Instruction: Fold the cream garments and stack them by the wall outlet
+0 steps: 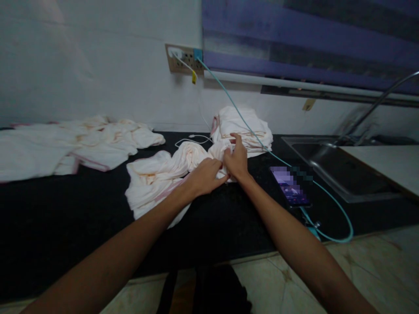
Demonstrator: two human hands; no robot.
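A crumpled white cloth [150, 176] with a pinkish edge lies bunched on the black counter, its upper part twisted into a swirl. My left hand [207, 176] rests on the right end of this cloth, fingers curled over the fabric and thumb pointing right. Close beside it, my right hand [236, 159] has bent fingers on the same end, one finger raised; the cloth there is partly covered by both hands. Just behind the right hand sits a stack of folded white cloths [244, 122].
More loose white cloths [98, 144] lie on the left of the black counter [81, 218]. To the right are a lit phone [290, 186] and a metal sink [337, 170]. A teal cable [235, 107] runs from the wall socket [185, 59] across the stack.
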